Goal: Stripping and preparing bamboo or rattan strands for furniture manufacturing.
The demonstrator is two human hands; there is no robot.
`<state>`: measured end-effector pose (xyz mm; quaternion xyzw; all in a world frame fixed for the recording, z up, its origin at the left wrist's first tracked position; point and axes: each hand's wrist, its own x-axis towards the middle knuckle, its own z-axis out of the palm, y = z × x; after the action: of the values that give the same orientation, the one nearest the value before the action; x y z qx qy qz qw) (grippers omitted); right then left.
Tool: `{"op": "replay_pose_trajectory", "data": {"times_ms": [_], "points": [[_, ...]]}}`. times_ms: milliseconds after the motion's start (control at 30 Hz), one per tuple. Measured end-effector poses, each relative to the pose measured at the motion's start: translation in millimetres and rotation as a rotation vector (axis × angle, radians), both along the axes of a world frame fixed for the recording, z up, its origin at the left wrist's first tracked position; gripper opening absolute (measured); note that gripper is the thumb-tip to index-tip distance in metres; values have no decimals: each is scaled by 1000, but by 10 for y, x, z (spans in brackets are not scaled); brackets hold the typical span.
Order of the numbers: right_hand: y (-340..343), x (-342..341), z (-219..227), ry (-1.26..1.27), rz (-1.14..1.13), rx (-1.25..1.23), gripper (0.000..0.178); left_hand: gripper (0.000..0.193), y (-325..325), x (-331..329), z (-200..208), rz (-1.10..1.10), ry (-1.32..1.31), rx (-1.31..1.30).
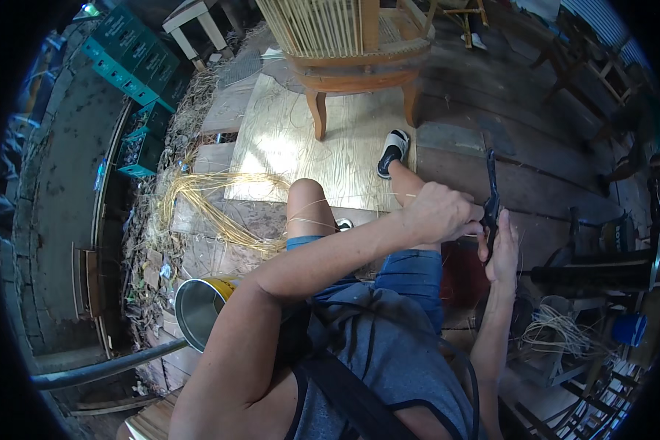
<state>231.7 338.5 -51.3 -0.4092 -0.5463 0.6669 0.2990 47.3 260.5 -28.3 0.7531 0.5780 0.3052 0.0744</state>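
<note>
My left hand (pixel 441 214) reaches across my lap to the right, its fingers closed on what looks like a thin pale cane strand. The strand's ends are hard to follow. Close beside it my right hand (pixel 504 253) is wrapped round a dark metal hand tool (pixel 492 192), like pliers or shears, its long narrow part pointing away from me. Several loose strands cross my bare left knee (pixel 306 202). On the floor to the left lies a bundle of golden cane strands (pixel 220 213). Ahead stands a wooden chair (pixel 359 73) with cane strands strung over its back.
A pale wood-grain sheet (pixel 271 147) lies under the chair. At my left are an open metal can (pixel 200 312), a pipe (pixel 110 370) and green crates (pixel 136 62). A coil of pale cane (pixel 561 330) and a blue container (pixel 628 330) are at the right.
</note>
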Motion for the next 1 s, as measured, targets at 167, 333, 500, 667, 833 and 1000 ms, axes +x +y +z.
{"op": "replay_pose_trajectory", "data": {"times_ms": [167, 333, 500, 667, 833, 1000], "points": [[463, 452, 163, 285, -301, -315, 37, 19, -384, -1158, -18, 19, -433, -99], [1699, 1922, 466, 258, -596, -97, 31, 20, -1540, -2985, 517, 455, -145, -413], [2590, 2748, 280, 219, -595, 72, 29, 19, -2219, -3481, 734, 797, -71, -410], [2832, 2819, 111, 53, -710, 103, 31, 21, -2356, -3573, 786, 864, 8, -288], [2826, 3141, -130, -26, -698, 104, 33, 19, -2414, -3834, 849, 961, 241, -310], [2780, 3929, -216, -83, -969, 71, 35, 21, -2411, -4022, 794, 1052, 319, -320]]}}
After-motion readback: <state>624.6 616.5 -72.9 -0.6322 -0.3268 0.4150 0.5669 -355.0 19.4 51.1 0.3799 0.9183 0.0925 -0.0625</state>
